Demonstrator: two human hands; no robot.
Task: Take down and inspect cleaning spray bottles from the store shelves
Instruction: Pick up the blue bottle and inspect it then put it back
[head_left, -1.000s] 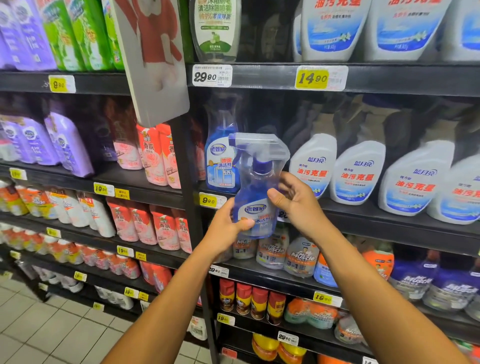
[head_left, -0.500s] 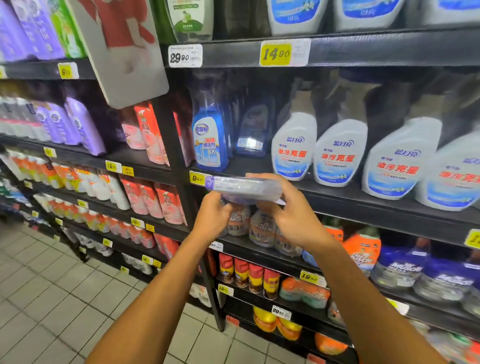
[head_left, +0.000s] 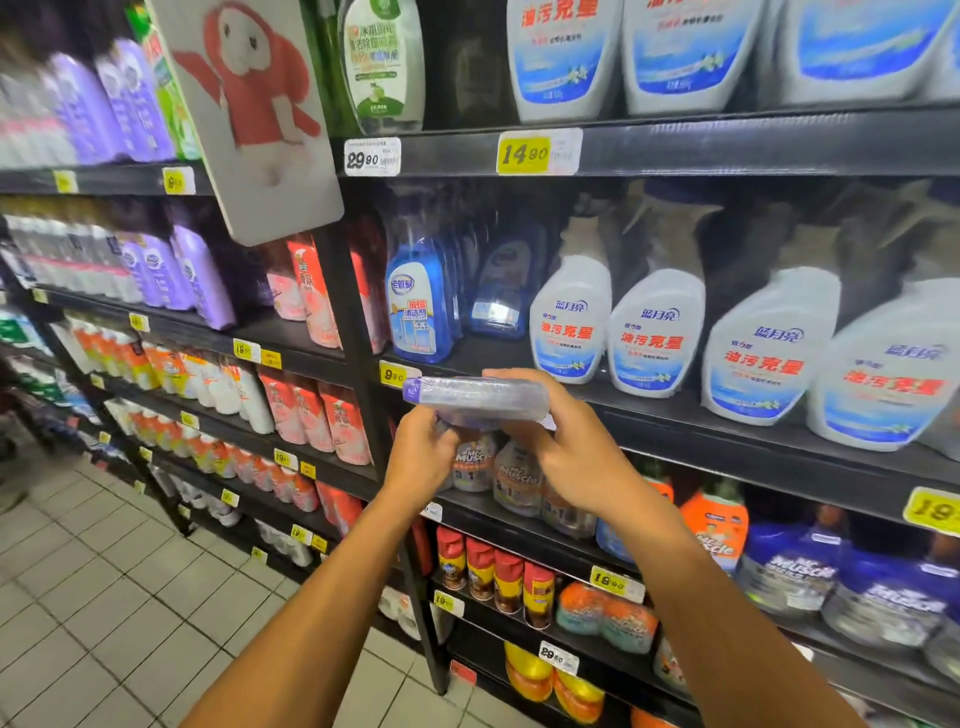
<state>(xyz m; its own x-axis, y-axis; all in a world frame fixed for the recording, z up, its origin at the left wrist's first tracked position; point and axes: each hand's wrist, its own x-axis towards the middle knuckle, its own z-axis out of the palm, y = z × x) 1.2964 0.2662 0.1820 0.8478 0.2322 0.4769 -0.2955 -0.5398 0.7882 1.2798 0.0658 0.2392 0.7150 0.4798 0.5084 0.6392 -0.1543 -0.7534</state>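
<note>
One blue spray bottle (head_left: 475, 401) was down, tipped flat, both hands gripping it: left hand (head_left: 421, 457), right hand (head_left: 566, 457). White spray bottles (head_left: 649, 332) at two o'clock waited untouched.

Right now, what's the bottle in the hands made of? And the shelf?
The bottle looks like clear, bluish, glossy plastic: light shines off it and you can see through it. The shelf looks like dark painted metal with a dull finish, thin and straight-edged, though that is a guess. Both the left hand and right hand hold the bottle.
</note>
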